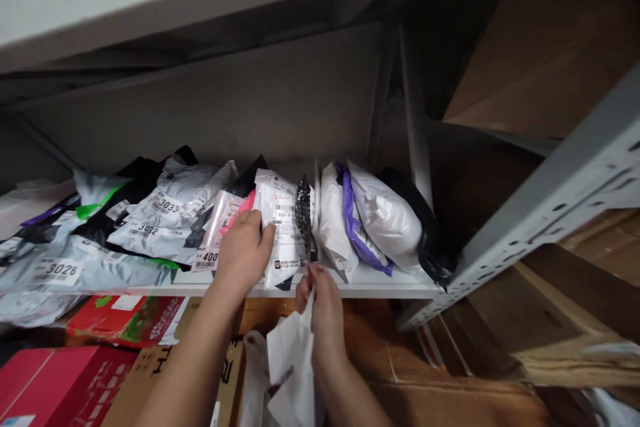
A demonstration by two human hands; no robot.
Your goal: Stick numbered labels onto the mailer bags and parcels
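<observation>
My left hand (246,248) is at the middle of the metal shelf, its fingers against a white labelled parcel (285,227) and the pink bag (240,213) beside it. Just to the right, my right hand (323,300) is closed at the shelf's front edge, pinching a white sheet-like bag (295,360) that hangs down below the shelf. Its fingertips are near the bottom of a dark, shiny packet (303,210) that stands next to the white parcel. A small parcel marked 400 (213,230) leans left of my left hand.
Grey parcels (165,213) lie in a pile on the left of the shelf (375,290). White, purple and black bags (385,213) lean at right. Red boxes (60,380) and cartons sit below. A slanted metal post (540,193) stands at right; another shelf is overhead.
</observation>
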